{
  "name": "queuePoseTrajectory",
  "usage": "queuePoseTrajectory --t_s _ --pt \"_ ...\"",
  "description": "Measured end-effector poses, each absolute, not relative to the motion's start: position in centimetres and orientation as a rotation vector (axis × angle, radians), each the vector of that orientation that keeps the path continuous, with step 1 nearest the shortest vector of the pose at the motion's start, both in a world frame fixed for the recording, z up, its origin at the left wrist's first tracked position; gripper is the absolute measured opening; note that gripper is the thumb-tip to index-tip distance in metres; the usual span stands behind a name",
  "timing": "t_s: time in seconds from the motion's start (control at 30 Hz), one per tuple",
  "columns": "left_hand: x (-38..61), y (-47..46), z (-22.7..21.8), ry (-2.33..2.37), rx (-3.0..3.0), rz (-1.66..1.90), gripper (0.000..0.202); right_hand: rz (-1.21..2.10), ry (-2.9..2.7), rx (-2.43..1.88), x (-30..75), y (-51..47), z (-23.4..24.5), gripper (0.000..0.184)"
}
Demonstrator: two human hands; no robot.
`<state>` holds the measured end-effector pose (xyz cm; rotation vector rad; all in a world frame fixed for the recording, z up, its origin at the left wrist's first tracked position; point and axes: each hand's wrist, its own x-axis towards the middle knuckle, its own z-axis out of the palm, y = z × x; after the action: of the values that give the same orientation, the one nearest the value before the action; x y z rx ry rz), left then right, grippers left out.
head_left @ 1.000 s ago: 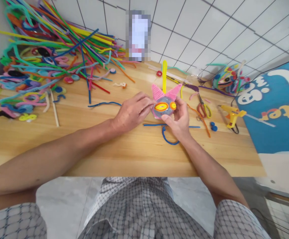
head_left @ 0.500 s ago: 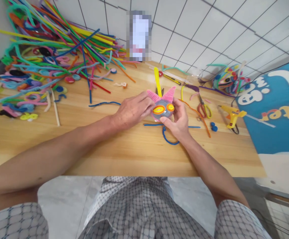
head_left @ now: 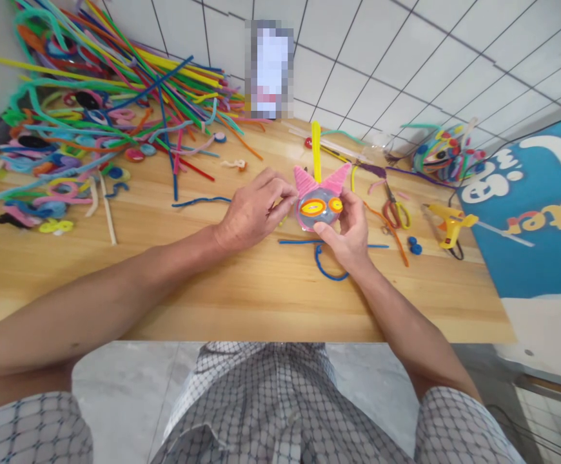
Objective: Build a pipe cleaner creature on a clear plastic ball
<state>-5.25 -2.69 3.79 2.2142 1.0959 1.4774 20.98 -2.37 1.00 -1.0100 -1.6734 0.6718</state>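
Pink-eared ball point(head_left: 311, 219), contents unclear, is pinched by the right hand point(head_left: 349, 235); what the left hand point(head_left: 255, 209) pinches, I cannot tell.

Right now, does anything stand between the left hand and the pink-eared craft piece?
Nothing visible: the left hand is right beside the pink-eared craft piece, contact unclear, and the right hand holds it.

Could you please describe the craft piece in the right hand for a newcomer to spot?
On the wooden table, find the right hand near the middle. It grips a rounded craft piece. Two pointed pink ears and yellow-and-orange eyes set it apart from the plain blue stems nearby.
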Motion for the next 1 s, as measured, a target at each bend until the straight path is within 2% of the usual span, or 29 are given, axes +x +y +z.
queuePoseTrajectory --t_s 0.3,0.53,0.7,0.9,1.0 --pt "-4.4 -3.9 3.3 1.014 2.270 1.357 0.011 0.670 -1.637 -1.019 20.7 -2.2 1.4 0.092" --pt "-3.6 -4.5 2.4 1.182 2.247 1.380 0.009 0.634 -1.638 -1.042 20.2 -2.8 0.8 0.091" --pt "-3.6 -4.3 2.2 1.125 2.212 1.408 0.008 0.672 -1.592 -1.051 19.9 -2.8 0.8 0.092" --pt "-3.8 -4.0 2.8 1.135 2.036 1.335 0.011 0.705 -1.590 -1.061 19.6 -2.9 0.7 0.094" --pt "-4.1 -3.6 3.0 1.167 1.881 1.420 0.011 0.699 -1.603 -1.045 19.6 -3.0 0.7 0.094"
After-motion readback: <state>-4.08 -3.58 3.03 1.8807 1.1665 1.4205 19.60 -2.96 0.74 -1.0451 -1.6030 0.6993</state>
